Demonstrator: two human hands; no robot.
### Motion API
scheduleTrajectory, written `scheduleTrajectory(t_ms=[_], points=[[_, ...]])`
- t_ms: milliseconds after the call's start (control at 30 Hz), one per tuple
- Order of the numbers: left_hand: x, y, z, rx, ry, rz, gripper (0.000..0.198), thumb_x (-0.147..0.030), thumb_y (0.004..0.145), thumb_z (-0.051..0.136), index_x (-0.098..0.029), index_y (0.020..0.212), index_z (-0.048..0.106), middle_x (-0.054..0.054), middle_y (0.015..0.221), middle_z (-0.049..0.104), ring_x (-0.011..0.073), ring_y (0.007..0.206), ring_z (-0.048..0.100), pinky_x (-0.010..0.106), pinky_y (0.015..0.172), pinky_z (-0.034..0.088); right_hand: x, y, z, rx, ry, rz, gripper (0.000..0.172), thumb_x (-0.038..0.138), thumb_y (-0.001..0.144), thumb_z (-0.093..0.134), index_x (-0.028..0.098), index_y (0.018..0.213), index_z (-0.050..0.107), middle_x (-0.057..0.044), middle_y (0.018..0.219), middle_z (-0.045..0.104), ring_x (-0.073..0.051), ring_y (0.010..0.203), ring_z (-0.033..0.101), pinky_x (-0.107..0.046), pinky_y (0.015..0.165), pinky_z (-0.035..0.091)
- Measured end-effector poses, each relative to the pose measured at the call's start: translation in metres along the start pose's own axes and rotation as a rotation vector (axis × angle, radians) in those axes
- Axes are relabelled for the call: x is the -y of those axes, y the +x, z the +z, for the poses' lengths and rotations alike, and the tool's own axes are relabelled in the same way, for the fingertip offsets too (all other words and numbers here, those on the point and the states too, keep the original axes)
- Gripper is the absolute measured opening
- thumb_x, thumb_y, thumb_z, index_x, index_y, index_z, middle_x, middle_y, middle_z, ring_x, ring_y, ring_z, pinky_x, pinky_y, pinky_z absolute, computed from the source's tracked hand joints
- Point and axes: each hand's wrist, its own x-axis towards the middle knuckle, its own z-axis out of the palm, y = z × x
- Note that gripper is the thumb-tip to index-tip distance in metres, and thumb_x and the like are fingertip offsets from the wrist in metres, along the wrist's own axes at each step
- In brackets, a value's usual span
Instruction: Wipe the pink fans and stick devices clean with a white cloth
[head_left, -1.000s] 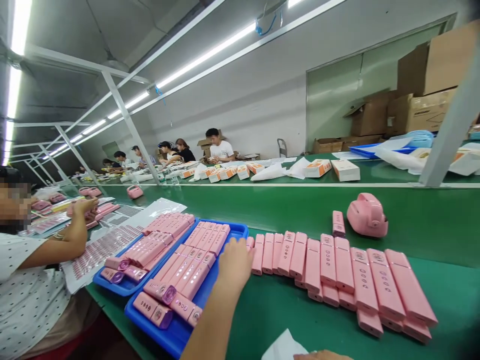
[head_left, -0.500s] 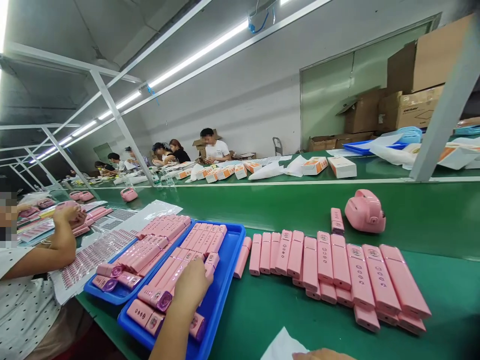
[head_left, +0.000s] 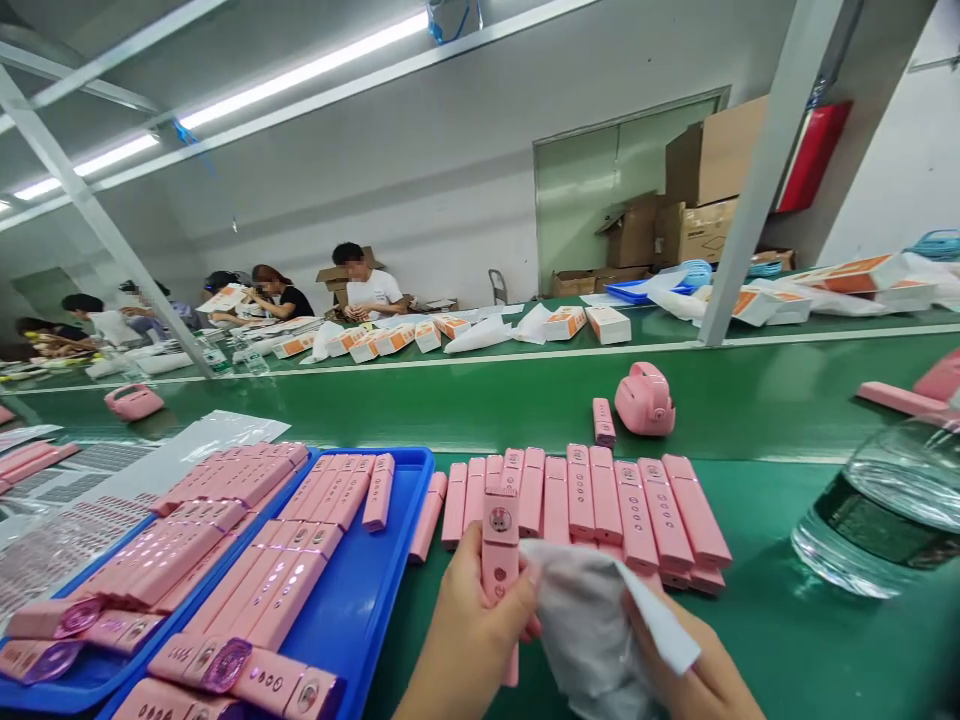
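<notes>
My left hand [head_left: 465,640] is closed around a pink bar-shaped device [head_left: 500,570], held upright. A round animal-face picture and buttons show on its front. My right hand [head_left: 697,665] grips a thin white bag [head_left: 589,625], its fingers partly hidden behind it. The bag's upper left edge meets the device beside my left thumb. Behind both hands, a row of similar pink devices [head_left: 581,490] lies stacked on the green table [head_left: 765,640]. More pink devices [head_left: 300,580] fill the left part of a blue tray [head_left: 397,570] at my left.
A second blue tray [head_left: 30,697] of devices sits further left, beside printed sheets [head_left: 75,525]. A pink handled speaker-like box [head_left: 645,400] stands behind the row. To the right is a clear water bottle [head_left: 874,510]. People sit beyond the raised bench edge [head_left: 420,380], near white-orange boxes [head_left: 566,322].
My left hand has left the blue tray with a pink device and moved right, before me. My right hand has lifted the white bag off the table. The view has turned right.
</notes>
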Motion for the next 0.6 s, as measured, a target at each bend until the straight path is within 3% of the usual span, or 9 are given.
scheduleTrajectory(t_ms=[100,233,433,600], points=[[0.012,0.002,0.012,0.091,-0.069,-0.064,0.029,-0.036,0.076,0.057,-0.018,0.093,0.044,-0.005,0.065,0.050,0.0083,0.047,0.050,0.022,0.050,0.041,-0.002,0.006,-0.007,-0.211,0.181,0.201,0.048,0.052,0.079,0.055,0.014,0.107,0.064,-0.009,0.096,0.070,-0.025,0.092,0.064,-0.027,0.075,0.053],[0.025,0.002,0.017,0.154,-0.102,-0.112,0.044,-0.039,0.077,0.058,-0.016,0.108,0.037,-0.005,0.065,0.049,0.0097,0.053,0.051,0.024,0.057,0.044,-0.006,0.008,-0.013,-0.310,0.369,0.324,0.052,0.052,0.073,0.064,0.013,0.108,0.062,-0.008,0.086,0.070,-0.021,0.071,0.065,-0.022,0.053,0.053],[0.039,-0.002,0.019,0.299,-0.217,-0.213,0.068,-0.056,0.073,0.057,-0.014,0.120,0.030,-0.002,0.066,0.052,0.0134,0.058,0.054,0.028,0.060,0.047,-0.005,0.003,-0.010,-0.343,0.557,0.446,0.051,0.048,0.071,0.069,0.018,0.111,0.058,-0.007,0.093,0.069,-0.022,0.080,0.065,-0.022,0.057,0.055],[0.040,-0.006,0.019,0.301,-0.262,-0.252,0.077,-0.064,0.068,0.059,-0.016,0.122,0.029,0.000,0.066,0.057,0.0159,0.062,0.059,0.029,0.063,0.048,0.002,0.001,-0.007,-0.380,0.447,0.462,0.051,0.053,0.068,0.068,0.016,0.102,0.063,-0.008,0.085,0.070,-0.024,0.078,0.066,-0.027,0.058,0.056]])
